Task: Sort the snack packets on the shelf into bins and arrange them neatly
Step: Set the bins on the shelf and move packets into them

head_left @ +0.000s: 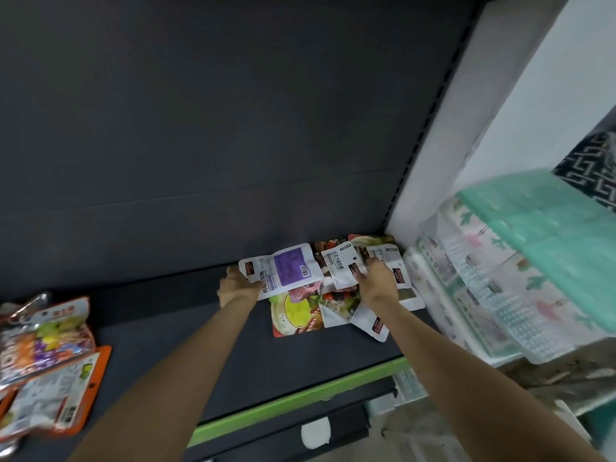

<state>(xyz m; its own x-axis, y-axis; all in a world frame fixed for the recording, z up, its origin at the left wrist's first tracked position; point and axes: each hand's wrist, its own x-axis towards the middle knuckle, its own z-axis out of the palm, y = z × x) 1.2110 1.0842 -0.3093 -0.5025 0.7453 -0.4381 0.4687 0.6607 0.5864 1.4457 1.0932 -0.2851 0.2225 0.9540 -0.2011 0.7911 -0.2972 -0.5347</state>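
Note:
A heap of snack packets lies at the back right of the dark shelf (233, 355). My left hand (237, 284) grips the left edge of a white packet with a purple label (288, 266). My right hand (378, 278) rests on several small white packets (340, 266), fingers curled around them. Under these lies a large packet printed with food pictures (300, 313). Another small white packet (375, 323) pokes out below my right wrist. At the shelf's left end sit a colourful foil packet (43, 341) and an orange-edged packet (56, 395).
The shelf has a green front strip (300, 400) and a dark back panel (233, 128). A white upright (466, 128) bounds it on the right. Beyond that stand blurred patterned boxes and a teal bin (546, 221).

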